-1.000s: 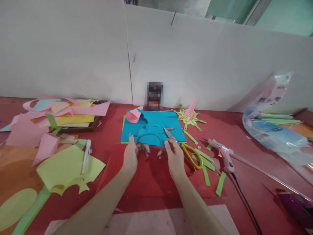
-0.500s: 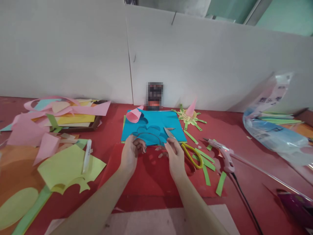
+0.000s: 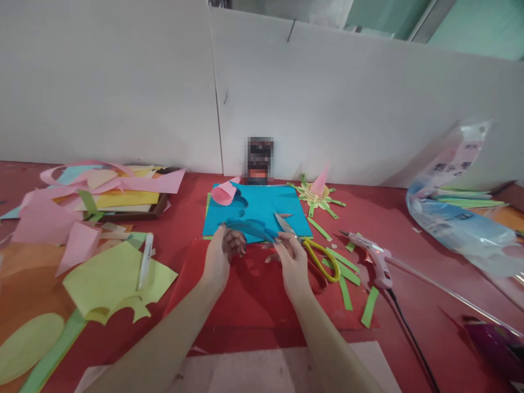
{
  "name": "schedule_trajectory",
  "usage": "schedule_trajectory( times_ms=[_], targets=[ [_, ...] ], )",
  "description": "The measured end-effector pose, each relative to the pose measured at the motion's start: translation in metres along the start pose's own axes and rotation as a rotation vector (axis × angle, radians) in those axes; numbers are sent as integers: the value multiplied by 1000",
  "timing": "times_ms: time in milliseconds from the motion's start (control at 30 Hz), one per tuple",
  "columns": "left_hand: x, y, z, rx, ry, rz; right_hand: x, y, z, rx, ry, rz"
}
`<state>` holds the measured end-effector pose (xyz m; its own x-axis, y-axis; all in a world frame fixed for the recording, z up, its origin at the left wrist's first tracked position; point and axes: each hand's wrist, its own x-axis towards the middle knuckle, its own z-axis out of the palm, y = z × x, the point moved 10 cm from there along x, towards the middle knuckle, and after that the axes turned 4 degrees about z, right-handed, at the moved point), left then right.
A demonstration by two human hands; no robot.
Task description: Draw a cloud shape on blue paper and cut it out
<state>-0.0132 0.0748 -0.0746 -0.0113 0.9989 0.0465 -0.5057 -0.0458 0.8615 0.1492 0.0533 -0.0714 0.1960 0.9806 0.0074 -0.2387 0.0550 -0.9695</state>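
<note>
A blue paper cutout with a scalloped edge is held between my two hands, just above the near edge of a blue paper sheet. My left hand pinches its left end, the other fingers curled. At the right end my right hand pinches it between thumb and fingers. Scissors with yellow handles lie beside my right hand, their blades slightly over the blue sheet. A rolled pink paper piece rests at the sheet's back left.
A flower-like paper piece with a pink cone stands behind right. To the right lie green strips, a pink glue gun with its cord, and a plastic bag. Paper scraps and a white marker are at left.
The blue cutout has tilted and now shows as a narrower, bent shape. Both hands stay nearly in place, still pinching its ends.
</note>
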Motion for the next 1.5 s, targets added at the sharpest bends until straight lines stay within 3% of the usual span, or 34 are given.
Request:
schedule_trajectory(
  times_ms=[367, 767, 933, 1200, 1367, 1500],
  targets=[
    [-4, -1, -4, -12, 85, -18, -2, 3, -6, -2, 61, 71],
    [-2, -6, -8, 7, 21, -3, 0, 0, -13, 4, 104, 0],
    [-4, -12, -12, -16, 119, -38, 3, 8, -19, 28, 154, 14],
    [-4, -13, -29, 154, 254, 17, 3, -8, -14, -44, 113, -119],
    [-2, -16, -30, 206, 225, 7, 4, -2, -16, -111, 117, -55],
    [-2, -12, -20, 213, 145, 10, 4, 2, -21, -99, 161, -10]
  ],
)
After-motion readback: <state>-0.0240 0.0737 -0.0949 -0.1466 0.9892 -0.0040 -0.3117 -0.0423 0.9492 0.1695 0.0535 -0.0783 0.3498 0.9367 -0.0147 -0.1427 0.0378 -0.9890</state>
